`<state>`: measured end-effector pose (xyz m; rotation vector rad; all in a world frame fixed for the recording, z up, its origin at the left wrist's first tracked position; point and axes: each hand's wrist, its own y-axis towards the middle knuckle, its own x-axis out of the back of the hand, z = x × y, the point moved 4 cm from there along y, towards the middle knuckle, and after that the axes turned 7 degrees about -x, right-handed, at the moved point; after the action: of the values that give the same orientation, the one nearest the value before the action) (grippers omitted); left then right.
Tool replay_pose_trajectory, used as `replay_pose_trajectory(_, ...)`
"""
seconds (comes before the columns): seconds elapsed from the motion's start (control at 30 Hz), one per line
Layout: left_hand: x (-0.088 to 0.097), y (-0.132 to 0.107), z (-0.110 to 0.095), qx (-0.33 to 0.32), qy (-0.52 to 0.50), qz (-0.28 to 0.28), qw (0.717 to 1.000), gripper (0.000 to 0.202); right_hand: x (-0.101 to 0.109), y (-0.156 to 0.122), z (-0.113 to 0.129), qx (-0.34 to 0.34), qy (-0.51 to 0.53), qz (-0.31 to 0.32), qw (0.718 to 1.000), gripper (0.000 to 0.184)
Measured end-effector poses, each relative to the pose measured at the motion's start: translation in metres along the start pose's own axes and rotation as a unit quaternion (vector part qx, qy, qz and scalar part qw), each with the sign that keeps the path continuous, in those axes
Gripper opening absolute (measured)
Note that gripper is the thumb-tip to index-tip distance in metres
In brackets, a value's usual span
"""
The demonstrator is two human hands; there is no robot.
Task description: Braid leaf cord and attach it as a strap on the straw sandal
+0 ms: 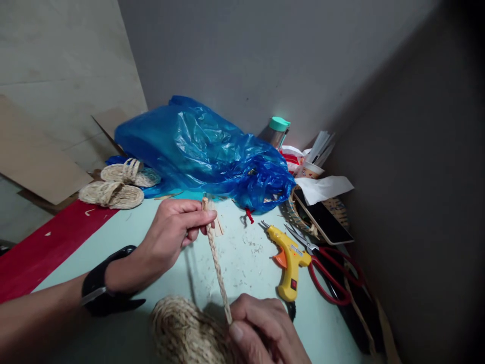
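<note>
My left hand (175, 233), with a black watch on the wrist, pinches the far end of a braided straw cord (216, 258) above the pale table (242, 263). The cord runs taut down to my right hand (261, 331), which is closed around its near end at the edge of a coiled woven straw piece (182, 331) at the bottom of the view. Both hands are shut on the cord. Part of the woven piece is hidden under my right hand.
A yellow glue gun (290, 263) and red-handled scissors (329, 268) lie right of the cord. A blue plastic bag (204, 151) sits behind, with two woven straw sandals (117, 187) at the left. A phone (324, 217), a cup and a bottle stand at the back right by the wall.
</note>
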<state>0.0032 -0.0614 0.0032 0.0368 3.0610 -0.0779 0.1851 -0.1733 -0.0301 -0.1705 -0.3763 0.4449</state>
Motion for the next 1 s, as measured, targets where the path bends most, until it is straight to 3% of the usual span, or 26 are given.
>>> replay_pose_trajectory(0.07, -0.001, 0.007, 0.014, 0.011, -0.001, 0.013, 1.000, 0.029, 0.003, 0.005, 0.005, 0.056, -0.088, -0.044, 0.994, 0.030)
replay_pose_trajectory(0.13, 0.000, 0.013, 0.023, 0.010, -0.003, 0.019, 1.000, 0.029, 0.003, 0.009, 0.008, 0.078, -0.099, -0.075, 0.989, 0.028)
replay_pose_trajectory(0.33, 0.000, 0.016, 0.022, 0.000, -0.012, 0.042, 0.999, 0.025, -0.002, 0.016, 0.010, 0.046, -0.009, -0.039, 0.998, 0.031)
replay_pose_trajectory(0.57, 0.008, 0.011, 0.024, 0.005, 0.017, 0.072, 0.997, 0.031, -0.001, 0.014, 0.009, 0.019, -0.050, -0.048, 0.997, 0.031)
replay_pose_trajectory(0.8, 0.051, 0.030, 0.032, 0.029, 0.151, 0.021, 0.988, 0.029, 0.000, 0.013, -0.003, 0.044, -0.148, -0.081, 0.985, 0.042)
replay_pose_trajectory(1.0, 0.091, 0.053, 0.027, 0.046, 0.286, -0.028, 0.957, 0.033, 0.004, 0.014, -0.013, 0.132, -0.176, -0.239, 0.946, 0.038)
